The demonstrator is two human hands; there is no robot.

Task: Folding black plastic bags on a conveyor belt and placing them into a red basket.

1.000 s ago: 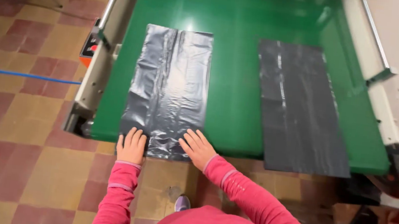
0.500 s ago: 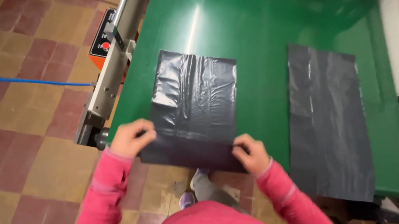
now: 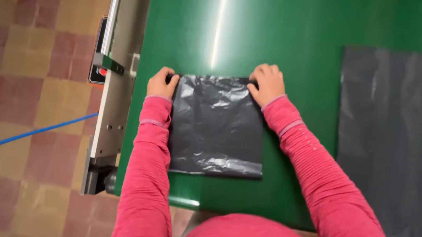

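A black plastic bag [image 3: 218, 127] lies folded in half on the green conveyor belt [image 3: 283, 32], its fold near the belt's front edge. My left hand [image 3: 162, 81] pinches the bag's far left corner. My right hand [image 3: 267, 82] grips the far right corner. Both hands hold the doubled top edge down against the belt. My pink sleeves run along either side of the bag.
A second black bag [image 3: 396, 148] lies flat and unfolded on the belt to the right. The conveyor's metal side rail [image 3: 116, 98] with a small control box [image 3: 98, 72] runs along the left. A blue hose [image 3: 21, 135] crosses the tiled floor.
My hands lifted the bag's near edge and carried it away from me, folding the long bag in half. The hands now rest at the far edge.
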